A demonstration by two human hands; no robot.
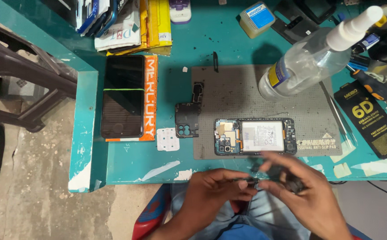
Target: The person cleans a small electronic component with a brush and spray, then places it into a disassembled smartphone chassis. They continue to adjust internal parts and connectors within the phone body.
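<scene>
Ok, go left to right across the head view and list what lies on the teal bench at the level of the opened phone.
Dark phone on its orange box → white sticker sheet → black inner cover plate → opened phone on the grey mat → black sachet.

Two phones: opened phone point(255, 136), intact phone point(123, 96); one spray bottle point(311, 60).

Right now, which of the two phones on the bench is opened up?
The phone on the grey mat, nearest the hands: back off, battery and boards exposed. The other phone, left on the orange box, shows an intact dark screen.
</scene>
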